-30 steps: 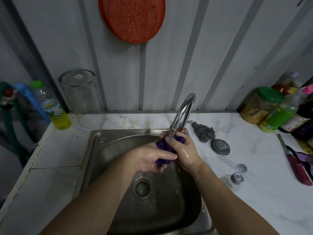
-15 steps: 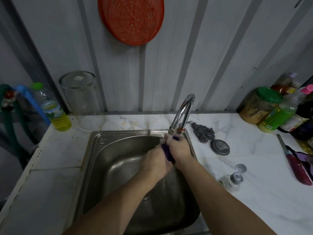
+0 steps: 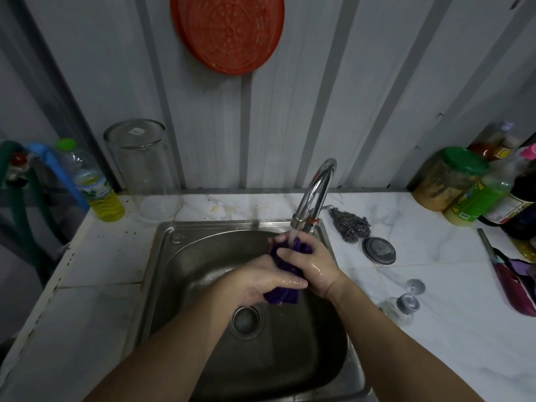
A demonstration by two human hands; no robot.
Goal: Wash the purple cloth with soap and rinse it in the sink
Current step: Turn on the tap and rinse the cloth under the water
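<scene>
Cloth (image 3: 285, 274), purple and bunched, sits over the sink (image 3: 203, 256) right under the tap (image 3: 314, 192), whose water falls onto its top. Both hands clasp it: the left hand (image 3: 261, 282) has fingers curled round the lower end, the right hand (image 3: 311, 266) grips the upper part. This looks like rinsing. Next, I judge, comes squeezing and turning the bundle so the stream reaches every fold.

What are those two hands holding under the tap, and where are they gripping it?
A bunched purple cloth: the left hand grips its lower end, the right hand its upper end under the faucet.
</scene>
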